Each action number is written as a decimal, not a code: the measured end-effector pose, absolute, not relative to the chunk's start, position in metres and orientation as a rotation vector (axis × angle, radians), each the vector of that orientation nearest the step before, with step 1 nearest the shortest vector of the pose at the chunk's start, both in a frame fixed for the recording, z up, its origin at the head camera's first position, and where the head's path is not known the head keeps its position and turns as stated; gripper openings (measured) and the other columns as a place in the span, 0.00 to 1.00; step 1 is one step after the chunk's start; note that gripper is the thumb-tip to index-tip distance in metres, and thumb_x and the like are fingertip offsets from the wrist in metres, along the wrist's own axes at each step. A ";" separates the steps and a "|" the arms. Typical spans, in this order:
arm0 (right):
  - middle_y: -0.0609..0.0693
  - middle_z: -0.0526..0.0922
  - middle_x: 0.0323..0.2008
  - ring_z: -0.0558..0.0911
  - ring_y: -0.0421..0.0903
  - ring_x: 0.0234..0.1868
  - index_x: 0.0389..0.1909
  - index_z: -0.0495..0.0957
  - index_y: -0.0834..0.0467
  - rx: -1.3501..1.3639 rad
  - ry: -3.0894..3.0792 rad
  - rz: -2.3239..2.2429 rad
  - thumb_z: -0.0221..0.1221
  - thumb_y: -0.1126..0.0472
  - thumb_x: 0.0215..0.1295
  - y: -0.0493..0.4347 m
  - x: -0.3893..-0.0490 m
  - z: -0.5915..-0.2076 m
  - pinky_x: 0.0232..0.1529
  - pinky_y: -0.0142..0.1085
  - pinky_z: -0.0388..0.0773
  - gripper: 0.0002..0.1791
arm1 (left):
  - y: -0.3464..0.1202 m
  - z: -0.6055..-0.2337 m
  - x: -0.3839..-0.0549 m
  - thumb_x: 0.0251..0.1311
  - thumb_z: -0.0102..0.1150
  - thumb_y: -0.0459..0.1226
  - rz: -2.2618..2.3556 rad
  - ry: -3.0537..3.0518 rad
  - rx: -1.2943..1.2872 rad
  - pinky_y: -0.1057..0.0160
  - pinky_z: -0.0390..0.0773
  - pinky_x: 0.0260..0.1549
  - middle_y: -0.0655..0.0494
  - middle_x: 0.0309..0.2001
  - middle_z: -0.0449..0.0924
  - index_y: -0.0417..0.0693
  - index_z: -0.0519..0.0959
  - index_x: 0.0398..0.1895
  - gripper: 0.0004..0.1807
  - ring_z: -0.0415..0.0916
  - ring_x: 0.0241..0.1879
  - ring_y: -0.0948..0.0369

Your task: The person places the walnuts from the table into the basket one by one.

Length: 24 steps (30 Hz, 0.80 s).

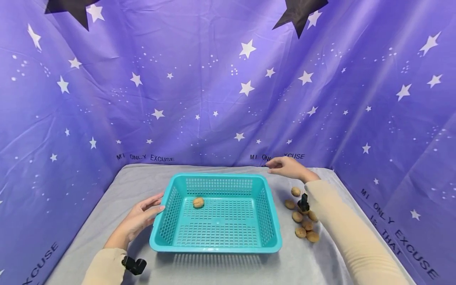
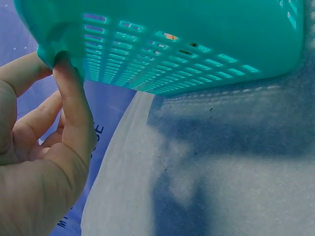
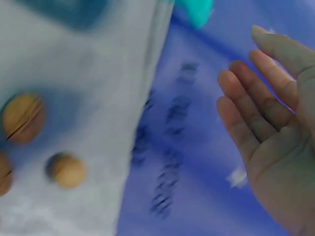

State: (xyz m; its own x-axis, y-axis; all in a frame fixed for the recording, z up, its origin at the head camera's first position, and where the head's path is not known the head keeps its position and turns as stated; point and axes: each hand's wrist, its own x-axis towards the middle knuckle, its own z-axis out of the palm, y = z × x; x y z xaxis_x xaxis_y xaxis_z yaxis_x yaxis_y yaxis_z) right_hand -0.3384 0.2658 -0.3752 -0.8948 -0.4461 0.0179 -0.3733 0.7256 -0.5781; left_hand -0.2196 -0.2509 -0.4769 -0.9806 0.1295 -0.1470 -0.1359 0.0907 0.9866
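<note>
A turquoise plastic basket with slotted walls stands on the table, a single walnut lying inside toward the back left. My left hand pinches the basket's left rim between thumb and fingers; the left wrist view shows the fingertips on the rim's edge. To the right of the basket lie several loose walnuts, partly covered by my right forearm. Beyond them, my right hand hovers near the table's back right with relaxed fingers. Its palm shows empty in the right wrist view.
Grey cloth covers the table. A purple curtain with white stars hangs close behind and along both sides. Each sleeve carries a black wrist mount, such as the left one.
</note>
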 end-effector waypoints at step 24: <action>0.66 0.82 0.46 0.79 0.63 0.49 0.54 0.77 0.71 -0.239 2.861 -0.892 0.62 0.61 0.68 0.362 -0.316 -0.467 0.51 0.56 0.76 0.20 | -0.252 -0.474 -0.221 0.63 0.68 0.41 1.976 2.176 -0.010 0.49 0.78 0.54 0.41 0.65 0.68 0.45 0.61 0.76 0.40 0.76 0.55 0.56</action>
State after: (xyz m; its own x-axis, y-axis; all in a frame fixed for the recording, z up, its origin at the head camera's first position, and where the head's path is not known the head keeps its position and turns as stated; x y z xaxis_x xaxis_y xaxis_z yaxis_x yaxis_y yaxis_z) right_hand -0.3165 0.3615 -0.4672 -0.9782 -0.1910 -0.0816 -0.1108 0.8121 -0.5729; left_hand -0.2209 -0.2522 -0.4743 -0.9796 0.1301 -0.1533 -0.1401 0.1054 0.9845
